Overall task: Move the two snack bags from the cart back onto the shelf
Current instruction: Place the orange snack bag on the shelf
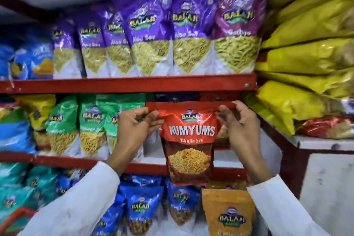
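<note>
You are holding a shiny red snack bag [188,140] up in front of the red metal shelf [126,84]. The bag is flat and crinkly, with a picture of thin yellow noodles on it. Your left hand [134,128] pinches its top left corner and your right hand [239,126] pinches its top right corner, fingers closed tight on the plastic. The bag hangs straight down, just below that shelf board. Above the board stand glossy purple bags [151,30] in a row. Under the board, left of your bag, sit puffy green bags [92,126]. Below your bag are blue bags [141,207] and one orange bag [228,214]. Your sleeves [80,203] are soft white cloth.
</note>
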Available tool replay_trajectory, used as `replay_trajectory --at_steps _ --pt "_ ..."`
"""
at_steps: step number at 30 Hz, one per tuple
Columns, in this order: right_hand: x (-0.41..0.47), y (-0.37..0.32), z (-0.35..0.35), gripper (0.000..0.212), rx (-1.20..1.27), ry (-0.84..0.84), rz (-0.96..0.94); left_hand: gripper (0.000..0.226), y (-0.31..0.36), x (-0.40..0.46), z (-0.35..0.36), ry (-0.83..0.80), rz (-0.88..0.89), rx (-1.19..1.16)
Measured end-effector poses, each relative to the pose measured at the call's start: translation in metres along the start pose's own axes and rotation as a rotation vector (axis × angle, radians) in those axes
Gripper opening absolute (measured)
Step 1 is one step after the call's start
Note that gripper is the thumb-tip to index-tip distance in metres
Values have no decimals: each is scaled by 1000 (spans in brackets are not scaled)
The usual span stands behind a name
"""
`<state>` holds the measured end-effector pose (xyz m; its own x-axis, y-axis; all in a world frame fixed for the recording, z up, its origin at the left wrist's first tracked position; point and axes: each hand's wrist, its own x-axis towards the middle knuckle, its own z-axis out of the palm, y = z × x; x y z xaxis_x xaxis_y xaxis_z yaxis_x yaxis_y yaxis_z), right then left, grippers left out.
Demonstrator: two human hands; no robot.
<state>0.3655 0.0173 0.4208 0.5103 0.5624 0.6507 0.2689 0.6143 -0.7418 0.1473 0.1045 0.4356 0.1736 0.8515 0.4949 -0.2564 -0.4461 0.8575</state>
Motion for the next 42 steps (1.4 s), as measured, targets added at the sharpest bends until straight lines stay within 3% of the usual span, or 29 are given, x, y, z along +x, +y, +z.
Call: replay_trajectory --at_steps 4,8,14,18,20,23,26,29,32,42 --pt "34 13 -14 8 -98 91 -72 21 -19 33 39 -27 3 -73" --pt "52 36 -27 19 -340 192 -163 11 -49 55 70 -42 -20 -46" --pt "62 71 -42 24 -416 225 -58 27 -87 71 98 -27 -90 5" --pt "63 87 -49 22 -446 192 20 13 -103 74 101 -50 -178 31" --pt "63 92 -52 19 -453 179 47 19 -105 75 98 -56 -182 103" --pt "52 89 -51 44 -437 132 50 39 -92 65 87 -99 -81 316" --pt "26 86 -44 68 -640 121 -28 52 -76 40 73 -110 86 551" --pt "-8 86 -29 74 -839 7 -62 59 -84 8 51 -148 295 856" --pt "-41 97 -11 75 -991 -148 -96 67 -97 -29 24 -176 358 1082" --pt "-169 154 65 88 -1202 -632 -133 77 -161 -159 -82 -191 68 1436"
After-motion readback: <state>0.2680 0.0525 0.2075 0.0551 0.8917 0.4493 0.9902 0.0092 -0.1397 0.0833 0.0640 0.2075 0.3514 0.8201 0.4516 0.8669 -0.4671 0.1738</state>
